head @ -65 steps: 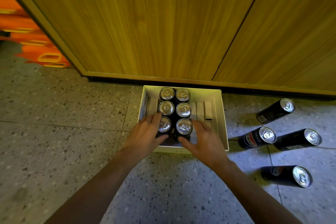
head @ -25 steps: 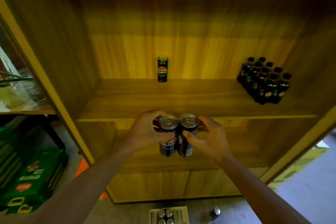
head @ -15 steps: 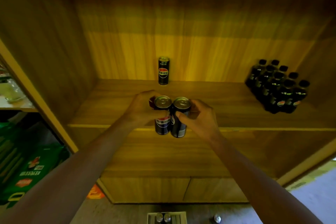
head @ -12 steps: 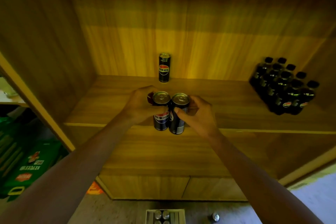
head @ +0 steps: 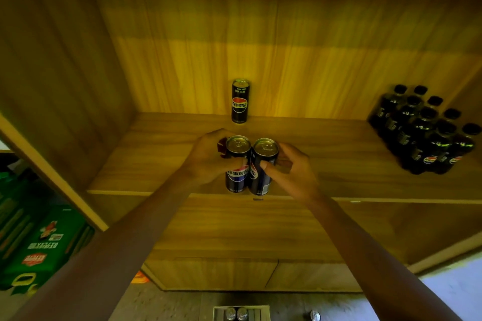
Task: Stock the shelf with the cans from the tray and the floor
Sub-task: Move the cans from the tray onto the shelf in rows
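Observation:
Two tall black cans stand side by side over the front edge of the wooden shelf [head: 161, 164]. My left hand [head: 208, 159] is wrapped around the left can [head: 236, 164]. The right can [head: 262, 167] is gripped by my right hand [head: 292, 172]. Their bases are level with the shelf's front lip; whether they rest on it I cannot tell. Another black can [head: 240, 101] stands upright against the back wall of the shelf. Far below, the white tray [head: 241, 313] on the floor shows two can tops, and one loose can [head: 315, 315] lies to its right.
A shrink-wrapped pack of dark bottles [head: 427, 130] fills the shelf's right end. The shelf's left side wall [head: 65, 101] is close by. Green boxes [head: 39, 242] sit lower left outside the cabinet. Closed cabinet doors [head: 234, 273] lie under the shelf.
Both hands took two cans out of the floor tray, lifted them up to shelf height and carried them forward to the shelf's front edge. In the last half second they barely moved.

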A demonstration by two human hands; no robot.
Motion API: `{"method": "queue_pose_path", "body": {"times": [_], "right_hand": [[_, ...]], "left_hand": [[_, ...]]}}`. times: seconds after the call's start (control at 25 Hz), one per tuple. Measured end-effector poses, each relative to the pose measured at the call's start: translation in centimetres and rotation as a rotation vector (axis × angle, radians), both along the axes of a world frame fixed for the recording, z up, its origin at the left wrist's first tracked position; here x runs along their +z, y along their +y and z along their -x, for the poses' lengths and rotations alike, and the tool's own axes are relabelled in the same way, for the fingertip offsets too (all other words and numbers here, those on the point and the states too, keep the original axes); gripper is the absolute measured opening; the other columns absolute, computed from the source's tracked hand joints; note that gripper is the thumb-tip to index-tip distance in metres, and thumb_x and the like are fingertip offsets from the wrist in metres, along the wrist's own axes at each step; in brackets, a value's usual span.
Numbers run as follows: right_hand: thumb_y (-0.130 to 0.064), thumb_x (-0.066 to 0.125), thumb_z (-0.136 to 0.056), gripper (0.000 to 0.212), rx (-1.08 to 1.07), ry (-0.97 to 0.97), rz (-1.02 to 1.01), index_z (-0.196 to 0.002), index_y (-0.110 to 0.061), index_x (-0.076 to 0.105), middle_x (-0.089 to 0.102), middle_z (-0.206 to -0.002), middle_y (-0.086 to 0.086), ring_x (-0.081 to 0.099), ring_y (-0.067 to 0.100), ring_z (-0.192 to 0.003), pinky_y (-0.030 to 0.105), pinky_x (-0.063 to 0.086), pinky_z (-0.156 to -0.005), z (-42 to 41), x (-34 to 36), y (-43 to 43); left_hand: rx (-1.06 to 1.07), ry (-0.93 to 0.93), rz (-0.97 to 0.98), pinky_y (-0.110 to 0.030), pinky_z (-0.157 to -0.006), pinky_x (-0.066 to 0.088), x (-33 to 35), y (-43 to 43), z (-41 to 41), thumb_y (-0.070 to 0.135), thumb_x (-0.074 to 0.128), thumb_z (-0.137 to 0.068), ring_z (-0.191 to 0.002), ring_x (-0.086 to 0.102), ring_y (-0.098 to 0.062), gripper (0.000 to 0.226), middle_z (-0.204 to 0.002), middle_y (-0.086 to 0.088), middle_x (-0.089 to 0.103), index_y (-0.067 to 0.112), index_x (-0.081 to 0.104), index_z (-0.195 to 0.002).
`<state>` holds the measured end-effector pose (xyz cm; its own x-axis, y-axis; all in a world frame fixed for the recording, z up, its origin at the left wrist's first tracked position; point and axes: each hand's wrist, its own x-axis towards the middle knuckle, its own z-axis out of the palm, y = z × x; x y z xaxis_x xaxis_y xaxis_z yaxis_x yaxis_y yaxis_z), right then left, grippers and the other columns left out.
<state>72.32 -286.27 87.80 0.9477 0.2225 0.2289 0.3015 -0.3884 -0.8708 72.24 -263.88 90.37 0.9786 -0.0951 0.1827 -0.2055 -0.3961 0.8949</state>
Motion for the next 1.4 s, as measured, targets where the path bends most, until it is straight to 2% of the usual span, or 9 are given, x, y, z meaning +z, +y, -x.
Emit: {"method": "queue_pose_path", "body": {"times": [0.12,0.24,0.36,0.48,0.6,0.76,0.88,1.24,1.4], "right_hand": [[-0.042,0.084,-0.075,0.076,-0.116,-0.006,0.046,-0.139,-0.018,0.052,0.059,-0.131,-0.013,0.058,0.001,-0.114,0.017,0.050,-0.090,0.6,-0.7,0.5],[-0.048,0.086,-0.070,0.069,-0.193,-0.061,0.136,-0.124,-0.017,0.057,0.066,-0.118,-0.005,0.064,0.009,-0.100,0.018,0.054,-0.076,0.3,-0.9,1.3],[-0.040,0.087,-0.072,0.062,-0.154,0.003,0.106,-0.122,-0.019,0.058,0.067,-0.116,-0.004,0.065,0.011,-0.101,0.030,0.058,-0.084,-1.1,-0.3,1.1],[-0.032,0.086,-0.076,0.054,-0.102,0.023,0.081,-0.122,-0.021,0.059,0.064,-0.111,-0.012,0.063,0.001,-0.099,0.023,0.054,-0.084,-3.6,0.2,0.8],[-0.025,0.084,-0.078,0.053,-0.082,0.029,0.042,-0.124,-0.018,0.059,0.065,-0.116,-0.007,0.061,0.004,-0.100,0.020,0.050,-0.084,-7.6,0.7,1.3],[-0.025,0.083,-0.080,0.056,-0.089,0.021,0.026,-0.128,-0.015,0.057,0.066,-0.126,0.003,0.062,0.016,-0.112,0.035,0.054,-0.096,-13.7,0.5,2.3],[-0.025,0.081,-0.082,0.052,-0.126,-0.010,0.028,-0.128,-0.012,0.059,0.067,-0.127,0.006,0.063,0.018,-0.114,0.034,0.053,-0.094,-17.9,0.4,3.1],[-0.020,0.077,-0.085,0.060,-0.115,0.004,0.072,-0.139,-0.013,0.052,0.061,-0.138,0.007,0.056,0.023,-0.128,0.032,0.044,-0.100,-23.9,1.0,3.7],[-0.020,0.075,-0.088,0.062,-0.098,0.004,0.126,-0.143,-0.014,0.048,0.059,-0.140,0.008,0.054,0.024,-0.129,0.029,0.042,-0.097,-24.0,1.5,3.6]], "left_hand": [[0.048,0.026,0.008,-0.026,-0.084,0.057,-1.3,0.2,0.2,0.018,0.092,-0.064,-0.104,0.067,-0.010,0.059,-0.112,0.003,0.070,0.015,0.064,-0.116],[0.065,0.037,-0.039,-0.023,-0.081,0.056,-1.8,-0.1,-0.1,0.019,0.092,-0.065,-0.102,0.067,-0.011,0.058,-0.111,0.002,0.070,0.011,0.065,-0.115],[0.085,0.042,-0.044,-0.021,-0.079,0.055,-1.4,-0.4,-1.4,0.016,0.091,-0.066,-0.097,0.067,-0.008,0.052,-0.105,0.002,0.071,0.010,0.066,-0.111],[0.116,0.053,-0.029,-0.031,-0.082,0.057,-1.0,-0.6,-4.0,0.013,0.090,-0.065,-0.096,0.068,-0.013,0.051,-0.103,-0.001,0.071,0.008,0.067,-0.110],[0.149,0.063,-0.045,-0.013,-0.067,0.050,-0.4,-1.2,-7.4,0.008,0.089,-0.067,-0.085,0.063,0.000,0.050,-0.093,0.009,0.067,0.007,0.067,-0.112],[0.247,0.039,-0.149,-0.014,-0.062,0.042,0.1,-1.1,-12.3,0.016,0.088,-0.069,-0.080,0.060,-0.008,0.040,-0.090,0.005,0.063,0.011,0.067,-0.103],[0.253,0.038,-0.161,-0.011,-0.060,0.039,0.2,-1.0,-15.3,0.015,0.087,-0.071,-0.076,0.057,-0.001,0.036,-0.088,0.008,0.061,0.016,0.065,-0.100],[0.273,0.013,-0.212,-0.022,-0.077,0.045,-0.4,-0.4,-18.9,0.019,0.087,-0.071,-0.094,0.060,-0.012,0.050,-0.103,0.002,0.067,0.011,0.068,-0.116],[0.281,0.021,-0.219,-0.014,-0.069,0.042,-0.3,-0.4,-18.9,0.019,0.087,-0.072,-0.093,0.060,-0.011,0.050,-0.105,0.002,0.067,0.011,0.067,-0.116]]}}
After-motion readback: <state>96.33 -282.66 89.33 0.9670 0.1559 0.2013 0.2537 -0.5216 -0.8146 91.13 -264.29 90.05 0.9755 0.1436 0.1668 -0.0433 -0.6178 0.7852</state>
